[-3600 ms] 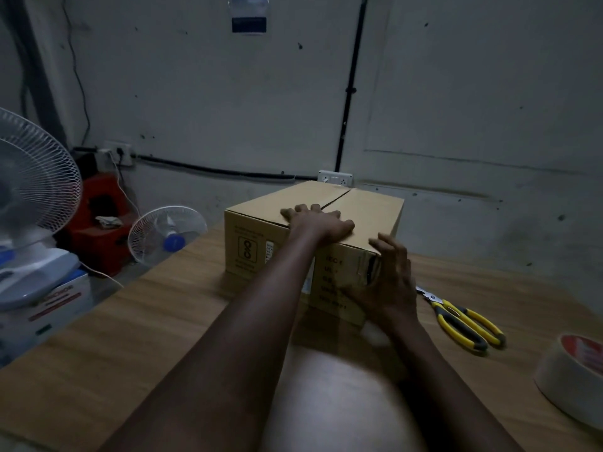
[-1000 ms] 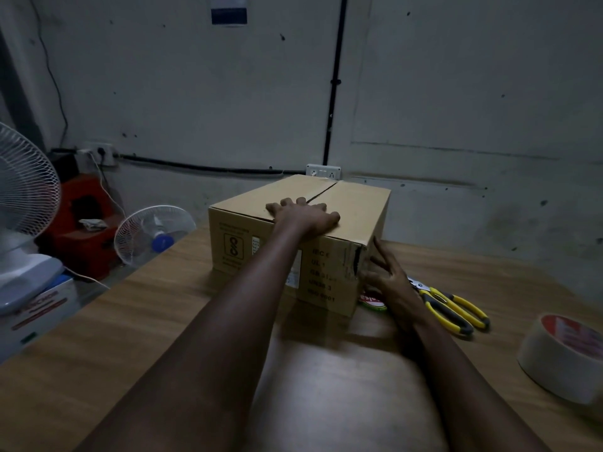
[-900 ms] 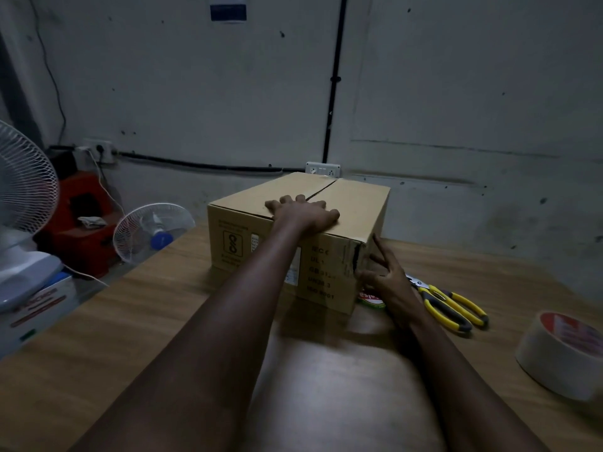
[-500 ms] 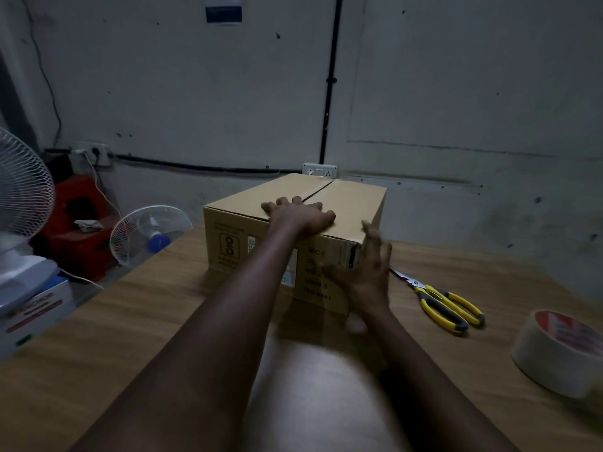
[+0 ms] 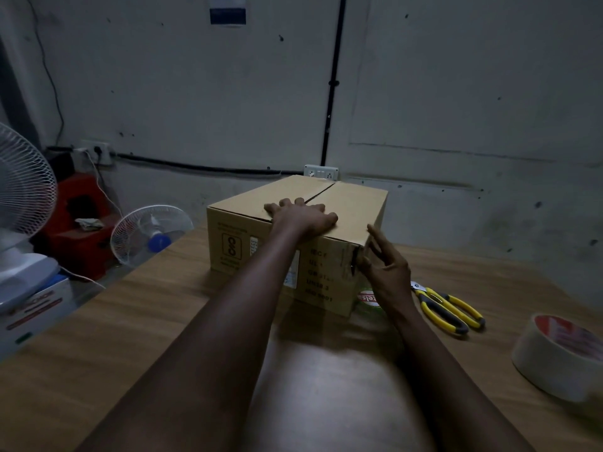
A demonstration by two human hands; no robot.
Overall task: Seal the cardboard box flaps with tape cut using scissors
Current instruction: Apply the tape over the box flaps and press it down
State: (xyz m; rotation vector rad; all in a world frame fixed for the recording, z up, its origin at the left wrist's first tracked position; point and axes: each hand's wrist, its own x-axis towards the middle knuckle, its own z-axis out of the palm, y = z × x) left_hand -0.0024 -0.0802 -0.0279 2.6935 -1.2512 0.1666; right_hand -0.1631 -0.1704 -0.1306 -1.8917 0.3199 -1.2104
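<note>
Beyond the left edge of the brown wooden table: a large white mesh fan, a red plastic crate, then a small white fan with a blue hub, all lower than the tabletop. Toward the far edge, about midway along it: a brown cardboard box with black print on its near side, both top flaps folded down, a dark seam between them. Flat on the box top at its near rim: the left hand, fingers straight and spread across the seam, gripping nothing. Against the box's near right corner: the right hand, fingers loosely extended and released, thumb at a dark strip on the corner edge. Just beneath that wrist, beside the box's bottom corner: a small round thing with a red-and-white label, too dim to identify. Farther right, flat on the table: yellow-and-grey-handled scissors, handles together, untouched. Near the right edge: a wide beige roll of tape with a red core, apart from both hands.
</note>
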